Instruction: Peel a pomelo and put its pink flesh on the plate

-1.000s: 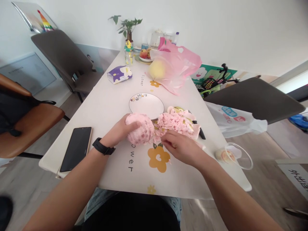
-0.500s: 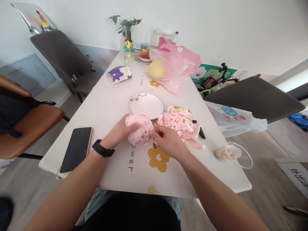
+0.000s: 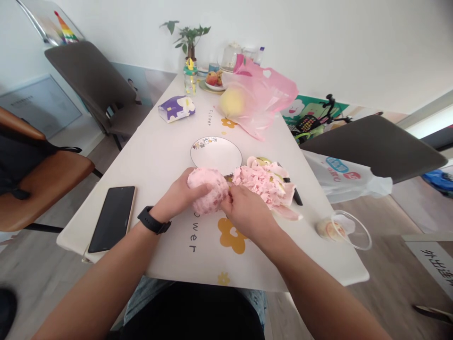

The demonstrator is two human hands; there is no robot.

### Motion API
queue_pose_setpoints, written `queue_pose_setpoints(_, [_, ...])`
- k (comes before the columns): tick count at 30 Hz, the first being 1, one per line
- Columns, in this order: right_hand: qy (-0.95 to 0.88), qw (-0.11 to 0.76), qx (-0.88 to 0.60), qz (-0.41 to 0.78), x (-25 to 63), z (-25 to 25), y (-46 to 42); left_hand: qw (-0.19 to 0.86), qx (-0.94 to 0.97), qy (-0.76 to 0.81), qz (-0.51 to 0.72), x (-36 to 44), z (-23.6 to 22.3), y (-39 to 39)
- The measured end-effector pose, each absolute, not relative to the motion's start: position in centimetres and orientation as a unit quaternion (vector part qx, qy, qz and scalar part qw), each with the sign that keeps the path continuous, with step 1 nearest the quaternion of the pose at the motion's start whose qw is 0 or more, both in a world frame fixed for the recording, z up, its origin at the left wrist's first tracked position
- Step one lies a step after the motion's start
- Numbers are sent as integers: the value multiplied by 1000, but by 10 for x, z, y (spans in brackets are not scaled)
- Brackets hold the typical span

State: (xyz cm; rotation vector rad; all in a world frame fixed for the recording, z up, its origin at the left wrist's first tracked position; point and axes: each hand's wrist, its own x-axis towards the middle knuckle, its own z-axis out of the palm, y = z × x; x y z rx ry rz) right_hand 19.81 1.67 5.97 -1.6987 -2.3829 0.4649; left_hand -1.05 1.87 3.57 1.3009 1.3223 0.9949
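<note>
Round pink pith-coated fruit (image 3: 208,191) fills the wide grip of the left hand (image 3: 177,194), over the white surface (image 3: 159,160); the right hand (image 3: 247,210) has left the pink peelings (image 3: 260,182), its narrow pinch now meeting the fruit; both hands engage it.

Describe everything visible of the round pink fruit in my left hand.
The fruit is roughly ball-shaped and pale pink, with a rough, fluffy-looking surface and darker pink patches toward its right and lower sides. The left hand cups its left side, thumb across the front; the right hand's fingertips are at its right edge. It sits nearer the person than the plate. Its underside is hidden.
</note>
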Motion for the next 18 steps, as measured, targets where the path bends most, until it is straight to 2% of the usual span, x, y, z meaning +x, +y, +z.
queue_pose_setpoints(10, [-815, 105, -519, 234, 215, 69, 19, 494, 538, 553, 401, -9, 35, 18])
queue_pose_setpoints(18, [-821, 81, -521, 219, 212, 69, 24, 489, 548, 552, 396, -9, 38, 15])
